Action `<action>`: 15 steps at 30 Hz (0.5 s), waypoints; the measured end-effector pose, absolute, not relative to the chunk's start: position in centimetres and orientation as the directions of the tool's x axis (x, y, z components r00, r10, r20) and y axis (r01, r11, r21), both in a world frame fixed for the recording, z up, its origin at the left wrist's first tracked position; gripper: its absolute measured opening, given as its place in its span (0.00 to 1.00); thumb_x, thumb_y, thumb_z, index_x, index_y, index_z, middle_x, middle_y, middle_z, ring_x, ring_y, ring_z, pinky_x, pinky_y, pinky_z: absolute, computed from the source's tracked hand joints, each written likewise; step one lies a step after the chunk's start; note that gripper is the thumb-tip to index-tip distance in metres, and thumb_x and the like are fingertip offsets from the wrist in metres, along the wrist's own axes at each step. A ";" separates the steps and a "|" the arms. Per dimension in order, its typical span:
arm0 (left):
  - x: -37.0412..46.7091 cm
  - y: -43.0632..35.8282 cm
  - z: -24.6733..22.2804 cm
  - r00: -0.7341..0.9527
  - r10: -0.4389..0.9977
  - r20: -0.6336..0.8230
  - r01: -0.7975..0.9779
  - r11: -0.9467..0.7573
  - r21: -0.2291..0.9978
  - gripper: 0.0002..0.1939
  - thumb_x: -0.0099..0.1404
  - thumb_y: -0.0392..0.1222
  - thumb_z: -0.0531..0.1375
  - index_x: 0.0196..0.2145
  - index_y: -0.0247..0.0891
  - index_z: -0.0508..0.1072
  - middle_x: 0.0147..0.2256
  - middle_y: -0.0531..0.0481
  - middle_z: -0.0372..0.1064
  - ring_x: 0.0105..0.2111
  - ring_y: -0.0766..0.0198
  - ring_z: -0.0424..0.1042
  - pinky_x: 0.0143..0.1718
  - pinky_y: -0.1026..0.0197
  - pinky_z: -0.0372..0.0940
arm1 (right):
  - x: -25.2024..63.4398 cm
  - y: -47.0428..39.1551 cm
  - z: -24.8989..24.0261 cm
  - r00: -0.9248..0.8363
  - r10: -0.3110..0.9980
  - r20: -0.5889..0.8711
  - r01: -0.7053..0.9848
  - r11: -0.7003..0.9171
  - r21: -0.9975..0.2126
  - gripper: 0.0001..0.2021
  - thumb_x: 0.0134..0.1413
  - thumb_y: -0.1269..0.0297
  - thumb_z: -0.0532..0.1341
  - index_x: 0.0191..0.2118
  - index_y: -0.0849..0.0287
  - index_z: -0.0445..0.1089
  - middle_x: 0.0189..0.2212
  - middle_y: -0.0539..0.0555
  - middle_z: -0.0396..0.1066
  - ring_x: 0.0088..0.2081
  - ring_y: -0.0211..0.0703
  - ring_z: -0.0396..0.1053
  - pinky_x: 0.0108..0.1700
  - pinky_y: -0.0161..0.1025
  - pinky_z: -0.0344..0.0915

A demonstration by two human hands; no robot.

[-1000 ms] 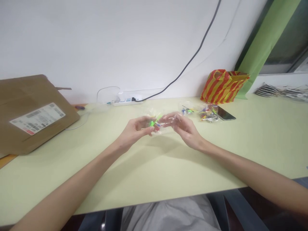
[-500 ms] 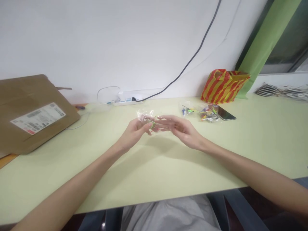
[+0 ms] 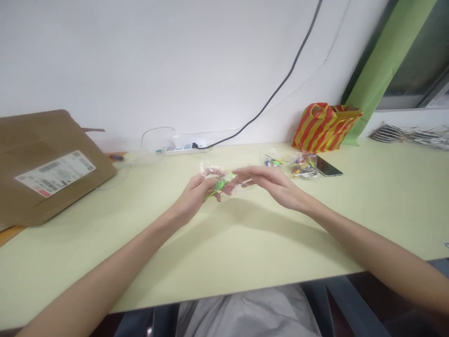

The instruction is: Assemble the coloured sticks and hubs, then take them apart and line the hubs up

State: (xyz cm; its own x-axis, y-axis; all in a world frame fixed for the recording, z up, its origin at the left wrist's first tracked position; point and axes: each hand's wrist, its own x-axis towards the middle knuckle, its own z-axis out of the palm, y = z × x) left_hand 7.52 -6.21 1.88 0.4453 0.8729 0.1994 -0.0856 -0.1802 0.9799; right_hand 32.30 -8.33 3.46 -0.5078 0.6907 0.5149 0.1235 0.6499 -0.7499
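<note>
The left hand (image 3: 195, 194) sits just left of the frame centre, raised above the table (image 3: 245, 243). Its fingers are curled and pinch a small clear plastic packet (image 3: 221, 180) that contains a green piece and some red parts. The right hand (image 3: 277, 185) meets it from the right; its fingers are extended and close together, and the fingertips (image 3: 242, 177) grip the right end of the same packet. The packet therefore hangs between both hands at the centre of the frame, clear of the table surface.

To the right of the right hand, more clear packets of coloured parts (image 3: 298, 166) lie on the table, touching or just beside a dark phone (image 3: 328, 167). Behind these, a red and yellow striped bag (image 3: 324, 125) stands against the wall, next to a green strip (image 3: 382, 65) in the upper right.

Behind the hands, a white power strip (image 3: 184, 148) lies along the wall, with a dark cable (image 3: 280, 84) running up to the top of the frame. A cardboard box (image 3: 49, 164) with a white label occupies the left edge.
</note>
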 end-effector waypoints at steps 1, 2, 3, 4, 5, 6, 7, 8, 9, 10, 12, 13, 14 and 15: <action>7.6 -6.3 1.9 0.448 0.875 0.183 -0.109 -0.150 0.983 0.13 0.69 0.46 0.60 0.47 0.37 0.73 0.40 0.43 0.79 0.36 0.57 0.77 0.33 0.59 0.66 | 32.4 -8.1 3.6 -0.509 0.666 0.545 0.184 0.703 -0.687 0.18 0.71 0.66 0.52 0.56 0.53 0.76 0.50 0.55 0.79 0.51 0.48 0.77 0.54 0.48 0.74; 7.6 -6.3 2.0 0.455 0.875 0.165 -0.130 -0.118 0.984 0.12 0.69 0.46 0.61 0.47 0.37 0.73 0.39 0.44 0.79 0.34 0.59 0.76 0.31 0.59 0.65 | 32.5 -7.8 3.9 -0.512 0.638 0.576 0.256 0.753 -0.607 0.18 0.69 0.68 0.53 0.53 0.53 0.78 0.50 0.55 0.79 0.50 0.48 0.77 0.53 0.47 0.74; 7.6 -6.4 2.1 0.465 0.873 0.147 -0.147 -0.088 0.985 0.12 0.69 0.46 0.61 0.46 0.38 0.73 0.38 0.45 0.78 0.31 0.61 0.75 0.30 0.60 0.64 | 32.5 -7.6 4.2 -0.523 0.605 0.600 0.326 0.792 -0.515 0.17 0.67 0.70 0.54 0.50 0.53 0.79 0.49 0.55 0.79 0.49 0.48 0.77 0.51 0.46 0.74; 7.6 -6.4 2.2 0.477 0.869 0.129 -0.159 -0.059 0.986 0.12 0.69 0.47 0.61 0.46 0.38 0.74 0.37 0.45 0.78 0.28 0.63 0.73 0.28 0.61 0.62 | 32.4 -7.3 4.6 -0.547 0.572 0.611 0.383 0.820 -0.425 0.17 0.66 0.72 0.54 0.48 0.53 0.80 0.49 0.55 0.79 0.47 0.48 0.77 0.49 0.45 0.73; 7.5 -6.4 2.3 0.487 0.867 0.109 -0.164 -0.033 0.986 0.12 0.69 0.48 0.61 0.45 0.38 0.74 0.36 0.46 0.78 0.26 0.65 0.70 0.26 0.62 0.60 | 32.3 -7.1 5.1 -0.579 0.541 0.610 0.419 0.839 -0.346 0.16 0.65 0.72 0.55 0.46 0.52 0.80 0.49 0.56 0.79 0.45 0.48 0.77 0.47 0.44 0.73; 7.5 -6.4 2.4 0.489 0.868 0.092 -0.164 -0.012 0.986 0.12 0.69 0.49 0.62 0.44 0.39 0.75 0.35 0.47 0.78 0.24 0.66 0.69 0.24 0.62 0.59 | 32.1 -6.9 5.7 -0.614 0.513 0.600 0.437 0.854 -0.282 0.16 0.65 0.72 0.55 0.45 0.52 0.80 0.48 0.56 0.79 0.43 0.48 0.77 0.44 0.43 0.72; 7.4 -6.4 2.4 0.483 0.872 0.077 -0.164 0.003 0.986 0.13 0.69 0.50 0.62 0.42 0.39 0.76 0.34 0.47 0.77 0.23 0.67 0.67 0.23 0.63 0.58 | 31.9 -6.8 6.4 -0.646 0.488 0.587 0.443 0.866 -0.232 0.15 0.65 0.72 0.56 0.44 0.52 0.80 0.46 0.55 0.80 0.40 0.47 0.77 0.42 0.42 0.71; 7.3 -6.3 2.4 0.472 0.880 0.064 -0.164 0.016 0.986 0.13 0.69 0.52 0.62 0.40 0.39 0.76 0.33 0.48 0.77 0.23 0.67 0.68 0.23 0.63 0.59 | 31.5 -6.8 7.1 -0.672 0.467 0.575 0.442 0.876 -0.194 0.14 0.66 0.71 0.56 0.44 0.52 0.80 0.43 0.55 0.80 0.38 0.46 0.76 0.39 0.41 0.69; 7.3 -6.3 2.5 0.454 0.889 0.058 -0.170 0.023 0.985 0.14 0.69 0.53 0.62 0.39 0.39 0.76 0.33 0.48 0.77 0.24 0.66 0.69 0.24 0.63 0.60 | 31.1 -6.8 7.9 -0.692 0.449 0.565 0.437 0.884 -0.167 0.14 0.66 0.70 0.56 0.44 0.52 0.80 0.40 0.54 0.79 0.36 0.44 0.75 0.38 0.40 0.67; 7.2 -6.2 2.5 0.434 0.899 0.062 -0.183 0.021 0.983 0.15 0.70 0.54 0.62 0.37 0.39 0.76 0.33 0.47 0.76 0.27 0.64 0.72 0.26 0.62 0.62 | 30.7 -6.9 8.6 -0.705 0.438 0.558 0.434 0.889 -0.150 0.12 0.66 0.69 0.57 0.43 0.52 0.80 0.37 0.53 0.79 0.34 0.43 0.74 0.36 0.40 0.66; 7.1 -6.1 2.5 0.408 0.908 0.102 -0.218 -0.011 0.976 0.15 0.69 0.55 0.63 0.38 0.39 0.77 0.36 0.46 0.77 0.34 0.61 0.75 0.30 0.61 0.66 | 29.9 -7.1 9.7 -0.707 0.438 0.555 0.436 0.888 -0.146 0.10 0.66 0.67 0.59 0.42 0.52 0.79 0.31 0.51 0.77 0.31 0.42 0.73 0.35 0.39 0.63; 7.0 -6.0 2.5 0.397 0.908 0.130 -0.236 -0.036 0.971 0.16 0.69 0.56 0.63 0.40 0.40 0.77 0.39 0.46 0.77 0.37 0.59 0.76 0.32 0.61 0.67 | 29.6 -7.2 10.2 -0.698 0.448 0.559 0.439 0.884 -0.160 0.09 0.66 0.66 0.60 0.42 0.52 0.80 0.29 0.51 0.76 0.31 0.42 0.72 0.35 0.39 0.63; 6.9 -5.9 2.5 0.383 0.910 0.161 -0.255 -0.063 0.965 0.17 0.69 0.57 0.63 0.43 0.40 0.77 0.41 0.46 0.77 0.39 0.58 0.76 0.33 0.61 0.68 | 29.4 -7.3 10.6 -0.684 0.459 0.567 0.439 0.880 -0.182 0.07 0.65 0.65 0.62 0.41 0.52 0.80 0.27 0.50 0.76 0.31 0.42 0.73 0.35 0.39 0.62; 6.9 -5.7 2.5 0.371 0.910 0.188 -0.276 -0.086 0.957 0.18 0.68 0.58 0.64 0.45 0.41 0.76 0.44 0.45 0.77 0.41 0.58 0.76 0.35 0.60 0.69 | 29.3 -7.2 10.9 -0.669 0.468 0.578 0.432 0.877 -0.209 0.06 0.65 0.63 0.63 0.41 0.52 0.80 0.26 0.50 0.76 0.32 0.43 0.73 0.35 0.39 0.62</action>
State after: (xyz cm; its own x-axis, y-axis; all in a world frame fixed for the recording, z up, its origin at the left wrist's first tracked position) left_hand 6.89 -5.74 2.54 0.3705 0.9095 0.1884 -0.2756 -0.0860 0.9574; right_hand 29.30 -7.24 10.95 -0.6689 0.4676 0.5778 0.4323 0.8771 -0.2093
